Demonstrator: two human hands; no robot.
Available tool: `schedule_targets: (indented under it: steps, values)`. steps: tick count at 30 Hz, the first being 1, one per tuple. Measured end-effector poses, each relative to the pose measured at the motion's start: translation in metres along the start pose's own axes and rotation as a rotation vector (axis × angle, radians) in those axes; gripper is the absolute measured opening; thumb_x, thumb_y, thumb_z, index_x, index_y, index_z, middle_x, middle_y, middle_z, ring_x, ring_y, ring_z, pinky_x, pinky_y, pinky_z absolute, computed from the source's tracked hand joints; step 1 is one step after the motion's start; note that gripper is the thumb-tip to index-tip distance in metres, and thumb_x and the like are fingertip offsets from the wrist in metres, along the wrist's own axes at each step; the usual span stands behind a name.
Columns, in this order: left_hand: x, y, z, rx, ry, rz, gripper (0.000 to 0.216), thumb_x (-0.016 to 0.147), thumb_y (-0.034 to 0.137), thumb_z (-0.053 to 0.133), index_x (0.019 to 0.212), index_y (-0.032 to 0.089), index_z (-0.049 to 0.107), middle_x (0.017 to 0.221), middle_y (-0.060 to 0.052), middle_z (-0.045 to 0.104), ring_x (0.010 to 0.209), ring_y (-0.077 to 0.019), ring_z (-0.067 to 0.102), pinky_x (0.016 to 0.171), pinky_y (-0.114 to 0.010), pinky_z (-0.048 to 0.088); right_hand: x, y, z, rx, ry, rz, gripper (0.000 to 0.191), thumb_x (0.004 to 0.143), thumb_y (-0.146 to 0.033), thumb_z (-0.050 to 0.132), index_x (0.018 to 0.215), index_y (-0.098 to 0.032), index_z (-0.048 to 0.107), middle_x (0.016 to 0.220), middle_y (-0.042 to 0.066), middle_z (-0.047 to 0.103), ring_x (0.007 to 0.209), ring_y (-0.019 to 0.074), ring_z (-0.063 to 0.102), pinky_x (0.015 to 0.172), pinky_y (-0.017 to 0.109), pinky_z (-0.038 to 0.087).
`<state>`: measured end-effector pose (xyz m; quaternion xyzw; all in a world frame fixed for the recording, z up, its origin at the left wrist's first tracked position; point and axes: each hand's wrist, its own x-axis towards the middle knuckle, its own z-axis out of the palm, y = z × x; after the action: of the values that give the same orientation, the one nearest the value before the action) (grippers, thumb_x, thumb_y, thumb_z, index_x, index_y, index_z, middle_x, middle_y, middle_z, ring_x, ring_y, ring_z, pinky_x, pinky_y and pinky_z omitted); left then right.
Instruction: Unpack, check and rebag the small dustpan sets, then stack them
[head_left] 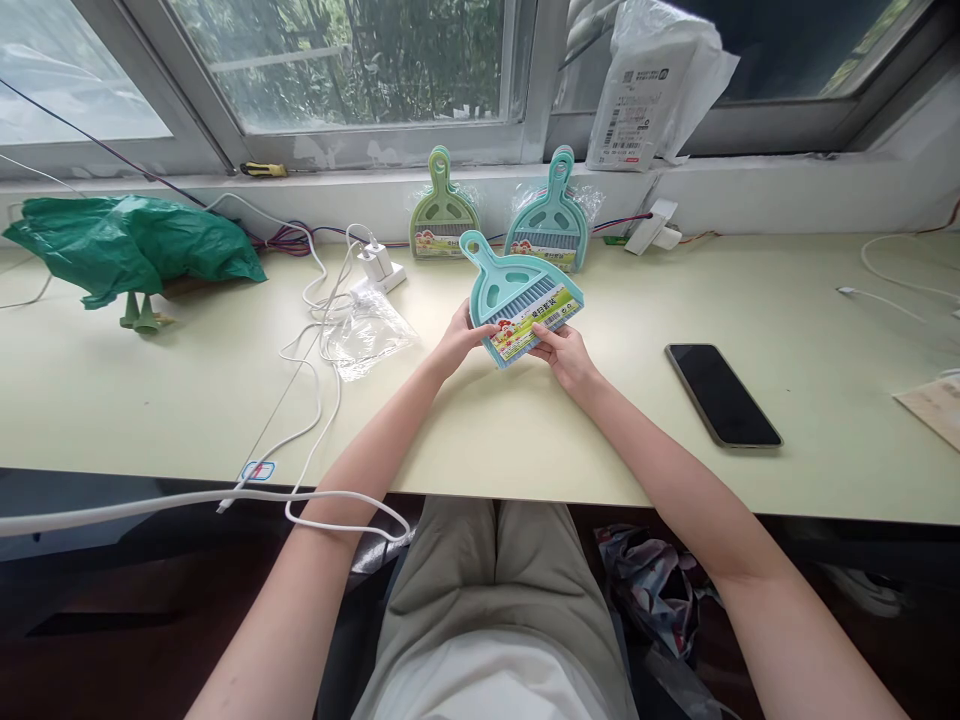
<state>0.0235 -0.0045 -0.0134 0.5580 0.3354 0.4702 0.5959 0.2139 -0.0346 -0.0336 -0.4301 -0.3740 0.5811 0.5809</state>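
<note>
Both hands hold a small teal dustpan-and-brush set (517,290) with a colourful paper label, tilted up above the pale desk (525,430). My left hand (459,335) grips its left edge. My right hand (564,350) pinches its lower right edge by the label. An empty clear plastic bag (367,335) lies just left of my left hand. Two more sets, still in clear wrap, lean against the sill behind: a light green one (442,210) and a teal one (551,215).
A black phone (721,393) lies face up at the right. White cables (315,330) and a charger plug (375,265) trail across the left of the desk. A green plastic bag (135,245) sits far left. A white parcel (649,85) rests on the window sill.
</note>
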Motion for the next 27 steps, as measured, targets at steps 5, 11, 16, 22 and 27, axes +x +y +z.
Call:
schedule_targets:
  steps: [5,11,16,22,27]
  values:
    - [0.001,-0.002,-0.001,0.01,-0.006,0.006,0.063,0.062,0.031,0.078,0.118,0.022,0.052,0.118,-0.006,0.062,0.112,-0.027,0.06,0.092,-0.041,0.051,-0.001,-0.001,0.0,-0.007,0.0,-0.007,0.021,0.075,-0.029,0.077,0.09,-0.019,0.065,0.095,0.004,0.076,0.087,0.0193,0.073,0.086,0.036,0.061]
    - [0.001,-0.003,-0.002,0.016,-0.013,0.014,0.061,0.062,0.032,0.078,0.117,0.022,0.051,0.118,-0.006,0.062,0.112,-0.0271,0.059,0.09,-0.039,0.052,0.0,-0.001,0.0,-0.012,0.004,-0.01,0.019,0.075,-0.028,0.076,0.088,-0.019,0.065,0.094,0.003,0.076,0.085,0.0193,0.073,0.086,0.037,0.061]
    - [0.0,-0.002,-0.001,0.028,-0.014,0.008,0.065,0.062,0.033,0.077,0.12,0.022,0.051,0.119,-0.007,0.062,0.113,-0.0278,0.059,0.09,-0.041,0.053,0.001,0.0,0.0,-0.001,0.007,-0.018,0.018,0.074,-0.027,0.076,0.086,-0.019,0.067,0.091,0.002,0.076,0.08,0.018,0.073,0.082,0.035,0.062]
    - [0.0,0.001,-0.005,0.054,-0.057,-0.017,0.062,0.064,0.037,0.076,0.121,0.023,0.053,0.119,-0.006,0.063,0.109,-0.026,0.062,0.091,-0.043,0.053,0.003,0.001,-0.003,0.013,0.002,-0.024,0.019,0.073,-0.028,0.078,0.086,-0.02,0.067,0.089,0.001,0.076,0.077,0.0169,0.072,0.079,0.033,0.062]
    - [0.006,0.009,-0.016,0.144,-0.018,-0.032,0.045,0.083,0.053,0.051,0.113,0.02,0.06,0.11,-0.008,0.068,0.104,-0.0255,0.065,0.09,-0.045,0.052,0.004,0.0,-0.006,0.018,-0.015,-0.034,0.02,0.073,-0.029,0.078,0.087,-0.019,0.068,0.09,0.002,0.076,0.077,0.0165,0.072,0.076,0.031,0.062]
